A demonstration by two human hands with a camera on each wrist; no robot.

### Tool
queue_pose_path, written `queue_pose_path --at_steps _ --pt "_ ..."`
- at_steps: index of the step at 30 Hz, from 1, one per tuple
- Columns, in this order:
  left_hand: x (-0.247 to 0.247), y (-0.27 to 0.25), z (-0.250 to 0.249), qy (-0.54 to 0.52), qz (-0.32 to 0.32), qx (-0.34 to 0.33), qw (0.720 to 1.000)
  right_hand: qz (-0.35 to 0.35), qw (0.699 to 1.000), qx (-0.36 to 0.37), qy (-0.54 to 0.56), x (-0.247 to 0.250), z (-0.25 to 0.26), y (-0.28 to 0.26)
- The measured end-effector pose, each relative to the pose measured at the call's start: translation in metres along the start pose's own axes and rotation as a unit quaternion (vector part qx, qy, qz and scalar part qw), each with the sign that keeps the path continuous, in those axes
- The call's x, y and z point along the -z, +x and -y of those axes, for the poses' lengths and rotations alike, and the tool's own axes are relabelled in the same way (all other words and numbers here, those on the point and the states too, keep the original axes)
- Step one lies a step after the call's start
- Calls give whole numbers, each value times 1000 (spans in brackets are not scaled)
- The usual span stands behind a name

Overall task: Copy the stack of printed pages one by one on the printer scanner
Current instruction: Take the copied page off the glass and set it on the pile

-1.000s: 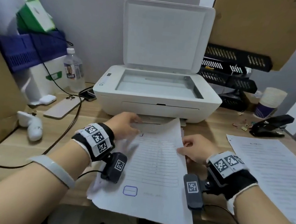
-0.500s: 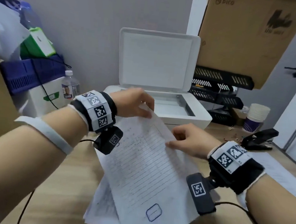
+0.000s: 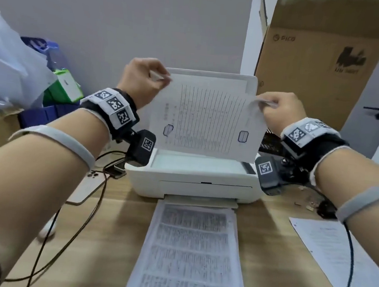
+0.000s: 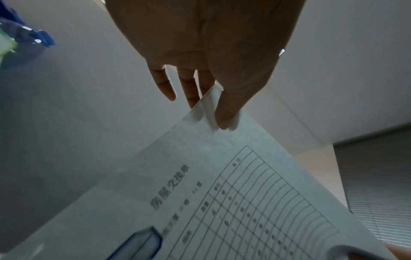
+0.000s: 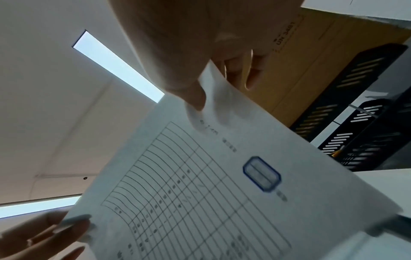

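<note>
The sheet [image 3: 206,119] I hold hides the scanner lid [image 3: 249,84]; at 6 o'clock the stack [image 3: 193,254] is blurred, cut off.

Right hand [image 5: 200,52] pinches ruled page [image 5: 222,176] corner; left hand [image 5: 44,234] grips opposite corner.

A wooden desk [image 3: 265,254] is seen. A white printer [image 3: 193,185] is set at its rear centre. A stack of printed pages [image 3: 191,257] is laid before it; a separate sheet [image 3: 326,249] to the right; a phone [image 3: 87,186] and cables [image 3: 71,231] to the left.
</note>
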State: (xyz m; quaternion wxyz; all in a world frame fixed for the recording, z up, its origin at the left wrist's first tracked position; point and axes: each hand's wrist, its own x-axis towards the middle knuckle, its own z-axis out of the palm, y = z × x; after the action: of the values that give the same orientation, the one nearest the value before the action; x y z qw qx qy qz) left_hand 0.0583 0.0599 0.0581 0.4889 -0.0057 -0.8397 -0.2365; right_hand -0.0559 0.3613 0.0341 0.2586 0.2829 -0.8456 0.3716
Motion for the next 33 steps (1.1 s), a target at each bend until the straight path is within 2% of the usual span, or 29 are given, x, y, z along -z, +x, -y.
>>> queue_pose_path --at_steps 3,5,8,13,20,24,28,33 --pt "-4 -3 9 -39 -30 8 999 -80 996 21 22 -13 -1 14" --pt "-9 -12 15 -56 -34 22 998 -93 995 35 8 -26 -9 15" --pt "-18 -36 28 -52 3 52 997 -52 998 27 -17 -47 -28 3" --pt "-41 -81 49 -45 114 144 982 48 998 -7 -48 -85 -67 -24" --pt "-60 -114 70 20 274 154 949 217 966 -119 -71 -98 -84 -45" --pt "-63 -123 70 43 303 168 937 235 957 -141 -96 -102 -89 -50" --pt "-61 -125 67 44 331 161 929 224 961 -121 -107 -104 -90 -56" --pt "-60 -120 64 44 334 175 925 230 959 -97 -135 -100 -88 -60"
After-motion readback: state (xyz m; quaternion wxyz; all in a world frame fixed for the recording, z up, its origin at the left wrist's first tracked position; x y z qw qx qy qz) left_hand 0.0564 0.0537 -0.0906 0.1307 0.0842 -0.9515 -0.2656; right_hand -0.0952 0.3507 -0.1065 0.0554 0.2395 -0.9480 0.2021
